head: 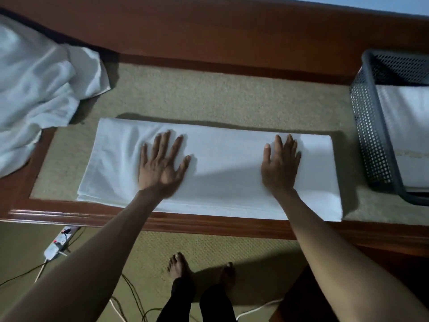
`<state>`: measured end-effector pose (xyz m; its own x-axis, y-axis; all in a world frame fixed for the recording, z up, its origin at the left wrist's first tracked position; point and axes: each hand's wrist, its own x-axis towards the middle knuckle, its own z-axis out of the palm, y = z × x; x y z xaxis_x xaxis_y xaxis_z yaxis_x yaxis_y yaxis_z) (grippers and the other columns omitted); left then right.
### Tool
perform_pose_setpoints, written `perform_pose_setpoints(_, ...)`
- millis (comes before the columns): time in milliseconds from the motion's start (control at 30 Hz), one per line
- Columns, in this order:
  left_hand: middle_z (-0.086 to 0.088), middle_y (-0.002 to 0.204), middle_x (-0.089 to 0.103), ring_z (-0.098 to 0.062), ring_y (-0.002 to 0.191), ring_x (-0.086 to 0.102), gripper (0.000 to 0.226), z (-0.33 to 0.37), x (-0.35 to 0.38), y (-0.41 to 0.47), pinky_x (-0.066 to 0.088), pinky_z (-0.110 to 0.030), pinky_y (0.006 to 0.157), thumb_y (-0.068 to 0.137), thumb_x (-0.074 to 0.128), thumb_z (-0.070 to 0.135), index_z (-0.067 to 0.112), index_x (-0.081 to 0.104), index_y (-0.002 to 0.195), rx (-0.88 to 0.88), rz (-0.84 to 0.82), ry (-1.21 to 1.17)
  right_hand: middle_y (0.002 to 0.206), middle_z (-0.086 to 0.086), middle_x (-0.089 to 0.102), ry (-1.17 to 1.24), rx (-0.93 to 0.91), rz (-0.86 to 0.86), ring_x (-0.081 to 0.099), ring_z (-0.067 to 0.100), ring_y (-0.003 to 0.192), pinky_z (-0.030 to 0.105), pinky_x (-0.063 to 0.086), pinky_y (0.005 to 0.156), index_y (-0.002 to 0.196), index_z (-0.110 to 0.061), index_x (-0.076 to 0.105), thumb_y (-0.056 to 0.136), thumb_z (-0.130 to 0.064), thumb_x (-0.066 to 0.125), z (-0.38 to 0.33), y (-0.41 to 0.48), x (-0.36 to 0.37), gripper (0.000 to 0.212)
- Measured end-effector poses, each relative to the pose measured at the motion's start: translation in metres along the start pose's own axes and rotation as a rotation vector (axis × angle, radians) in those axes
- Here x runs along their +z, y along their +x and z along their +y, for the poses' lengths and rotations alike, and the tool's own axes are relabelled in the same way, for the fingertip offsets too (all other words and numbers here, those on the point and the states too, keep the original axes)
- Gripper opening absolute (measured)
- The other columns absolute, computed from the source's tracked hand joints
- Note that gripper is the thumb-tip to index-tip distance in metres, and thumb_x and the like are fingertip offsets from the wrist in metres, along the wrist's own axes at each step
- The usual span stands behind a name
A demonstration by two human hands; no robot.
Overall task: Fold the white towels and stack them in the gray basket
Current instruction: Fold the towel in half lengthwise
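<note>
The towel (220, 173) was plain white, like the pile (34, 89) and the stacked towel (406, 117), which bore a faint beige band. The basket (369, 135) was gray, patterned all over with a grid of small square holes, and the tabletop (209, 94) was reddish-brown wood around a speckled tan inset. The floor (243, 252) was olive with a fine dotted weave, the power strip (58, 242) white with red switches.

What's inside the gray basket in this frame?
A folded white towel lies inside the gray basket, filling its visible part. How many towels are stacked beneath cannot be seen: the top layer, the basket wall and the frame edge hide that.
</note>
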<state>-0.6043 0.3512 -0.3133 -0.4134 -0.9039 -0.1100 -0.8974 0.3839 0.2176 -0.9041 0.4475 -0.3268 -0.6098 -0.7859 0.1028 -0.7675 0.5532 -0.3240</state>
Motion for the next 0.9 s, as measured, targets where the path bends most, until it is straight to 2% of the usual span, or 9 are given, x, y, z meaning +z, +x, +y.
perform_pose_setpoints(67,0.007,0.172,-0.009,-0.016,0.158,-0.01,0.065,-0.002,0.002,0.0,-0.003,-0.053,0.127,0.104,0.012,0.069,0.045,-0.006,0.161,-0.005,0.006,-0.001,0.162,0.024,0.029,0.072,-0.048,0.081,0.024,0.039,0.152,0.054,0.017,0.124,0.152,-0.004,0.042,0.106,-0.041,0.034,-0.039,-0.009,0.01,0.059)
perform_pose_setpoints(167,0.007,0.172,-0.01,-0.015,0.158,-0.01,0.066,-0.005,0.005,0.0,-0.003,-0.052,0.127,0.103,0.013,0.068,0.045,-0.007,0.161,-0.003,0.01,-0.006,0.16,0.023,0.033,0.131,-0.195,0.092,0.029,0.036,0.151,0.051,0.021,0.122,0.151,-0.008,0.045,0.106,-0.036,0.043,-0.102,-0.028,0.036,0.053)
perform_pose_setpoints(233,0.007,0.172,-0.012,-0.015,0.158,-0.011,0.066,-0.008,0.005,0.001,-0.002,-0.051,0.127,0.103,0.014,0.069,0.045,-0.008,0.161,0.02,-0.003,-0.022,0.158,0.022,0.038,0.117,-0.209,0.113,0.034,0.037,0.149,0.054,0.027,0.121,0.15,-0.011,0.049,0.105,-0.035,0.047,-0.124,-0.037,0.052,0.051)
perform_pose_setpoints(300,0.007,0.172,-0.01,-0.016,0.158,-0.009,0.066,-0.017,0.004,0.0,0.0,-0.051,0.128,0.104,0.016,0.068,0.045,-0.006,0.161,0.05,-0.009,-0.031,0.157,0.019,0.042,0.061,-0.204,0.176,0.036,0.036,0.147,0.053,0.027,0.121,0.149,-0.013,0.05,0.104,-0.036,0.049,-0.126,-0.043,0.062,0.051)
perform_pose_setpoints(367,0.007,0.172,-0.007,-0.017,0.159,-0.007,0.066,-0.038,-0.001,-0.006,0.002,-0.05,0.128,0.104,0.019,0.067,0.044,-0.003,0.162,0.044,-0.003,-0.038,0.159,0.016,0.04,0.031,-0.214,0.168,0.034,0.035,0.149,0.051,0.021,0.123,0.151,-0.015,0.047,0.104,-0.039,0.046,-0.123,-0.043,0.063,0.053)
perform_pose_setpoints(533,0.011,0.172,-0.008,-0.015,0.159,-0.008,0.067,-0.125,-0.024,-0.034,0.001,-0.05,0.128,0.102,0.016,0.071,0.047,-0.005,0.161,-0.152,-0.014,-0.03,0.16,0.013,0.04,-0.003,-0.206,0.15,0.032,0.033,0.15,0.051,0.02,0.123,0.152,-0.016,0.047,0.105,-0.041,0.043,-0.126,-0.043,0.061,0.053)
perform_pose_setpoints(633,0.015,0.171,-0.01,-0.022,0.159,-0.007,0.071,-0.147,-0.032,-0.04,-0.002,-0.053,0.127,0.1,0.016,0.075,0.046,-0.006,0.161,-0.201,-0.046,-0.047,0.16,0.013,0.039,-0.006,-0.206,0.144,0.032,0.033,0.15,0.05,0.02,0.123,0.152,-0.016,0.046,0.106,-0.04,0.043,-0.127,-0.045,0.059,0.052)
perform_pose_setpoints(800,-0.002,0.173,-0.005,-0.025,0.159,-0.008,0.074,-0.118,-0.04,-0.017,-0.015,-0.054,0.123,0.104,0.02,0.068,0.029,0.004,0.165,-0.261,0.064,-0.039,0.162,0.011,0.035,-0.009,-0.171,0.081,0.027,0.031,0.152,0.049,0.016,0.124,0.153,-0.017,0.043,0.105,-0.039,0.04,-0.132,-0.045,0.053,0.053)
perform_pose_setpoints(900,-0.002,0.173,-0.002,-0.023,0.159,-0.007,0.071,-0.076,-0.043,0.017,-0.009,-0.049,0.126,0.106,0.022,0.062,0.026,0.009,0.165,-0.151,0.067,-0.107,0.162,0.011,0.034,-0.037,-0.173,0.04,0.025,0.03,0.152,0.049,0.015,0.124,0.154,-0.017,0.04,0.106,-0.04,0.036,-0.132,-0.043,0.05,0.053)
